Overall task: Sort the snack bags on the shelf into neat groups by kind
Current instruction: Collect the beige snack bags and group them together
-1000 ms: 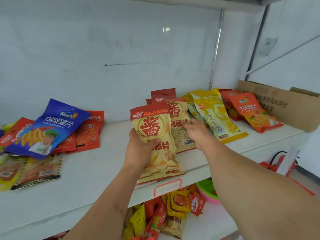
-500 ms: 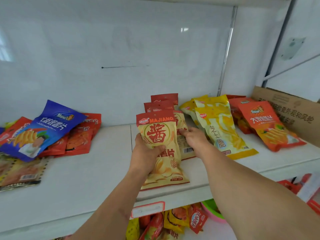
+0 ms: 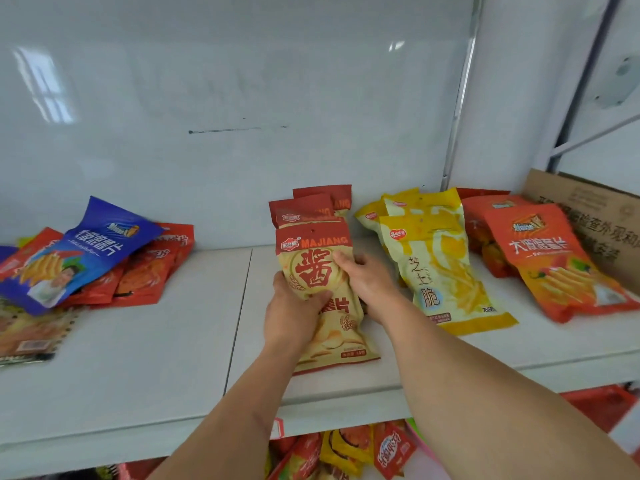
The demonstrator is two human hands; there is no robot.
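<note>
Hiding the bags behind it, the cream-and-red MAJIANG bag (image 3: 320, 275) lies on the shelf (image 3: 138, 368). The left hand (image 3: 294, 313) grips it, thumb across its front; the right hand (image 3: 367, 282) holds its edge, fingers hidden.

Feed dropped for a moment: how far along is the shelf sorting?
Done: yellow bags and orange bags lie grouped at right. In hand: both hands, left and right, set a MAJIANG bag on its stack. Left: the mixed blue-and-red pile.
</note>
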